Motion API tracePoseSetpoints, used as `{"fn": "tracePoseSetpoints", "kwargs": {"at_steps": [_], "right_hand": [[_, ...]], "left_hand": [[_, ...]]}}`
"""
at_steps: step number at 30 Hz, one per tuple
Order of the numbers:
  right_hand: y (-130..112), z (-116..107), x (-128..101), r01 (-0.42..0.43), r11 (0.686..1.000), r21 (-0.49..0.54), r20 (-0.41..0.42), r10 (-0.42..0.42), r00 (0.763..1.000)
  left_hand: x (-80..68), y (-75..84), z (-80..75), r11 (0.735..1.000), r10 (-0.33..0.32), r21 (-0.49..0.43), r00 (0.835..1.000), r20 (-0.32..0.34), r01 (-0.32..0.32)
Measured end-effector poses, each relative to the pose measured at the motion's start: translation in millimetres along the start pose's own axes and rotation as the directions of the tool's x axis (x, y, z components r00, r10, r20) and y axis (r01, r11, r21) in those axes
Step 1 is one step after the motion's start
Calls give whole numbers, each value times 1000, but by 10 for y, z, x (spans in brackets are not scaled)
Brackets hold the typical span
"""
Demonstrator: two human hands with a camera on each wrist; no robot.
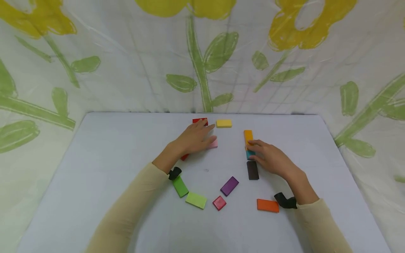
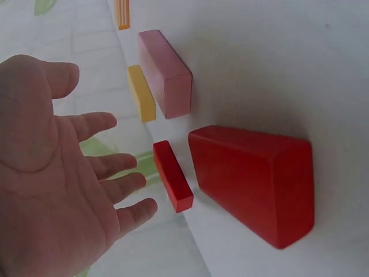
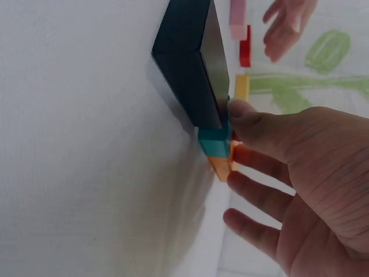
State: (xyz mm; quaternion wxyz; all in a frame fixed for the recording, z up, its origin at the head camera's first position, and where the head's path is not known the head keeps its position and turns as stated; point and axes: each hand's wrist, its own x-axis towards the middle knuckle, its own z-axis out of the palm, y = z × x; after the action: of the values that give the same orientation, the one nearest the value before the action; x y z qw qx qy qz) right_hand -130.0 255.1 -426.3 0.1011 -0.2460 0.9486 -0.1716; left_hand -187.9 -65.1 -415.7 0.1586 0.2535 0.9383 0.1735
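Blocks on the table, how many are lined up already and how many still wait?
Three look placed: the amber block, teal block and dark brown block lie end to end. The right hand pinches the teal block; the left hand hovers open over the pink block. The purple block, small red block and orange block, among others, lie loose.

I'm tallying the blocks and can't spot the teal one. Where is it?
In the head view the teal block lies right of centre, between the orange-yellow block and the dark brown block, partly covered by the right hand, whose thumb touches it.
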Motion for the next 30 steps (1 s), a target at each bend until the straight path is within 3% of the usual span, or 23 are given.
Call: {"fn": "tracePoseSetpoints", "kwargs": {"at_steps": [12,30], "right_hand": [[7,85,-37,3,1000,-2,-32,-3,999],[-25,33,-5,27,999,22,-28,-27,999]], "left_hand": [[152,82,92,998,-57,35,998,9,57],[268,210,54,991,-110,80,993,33,107]]}}
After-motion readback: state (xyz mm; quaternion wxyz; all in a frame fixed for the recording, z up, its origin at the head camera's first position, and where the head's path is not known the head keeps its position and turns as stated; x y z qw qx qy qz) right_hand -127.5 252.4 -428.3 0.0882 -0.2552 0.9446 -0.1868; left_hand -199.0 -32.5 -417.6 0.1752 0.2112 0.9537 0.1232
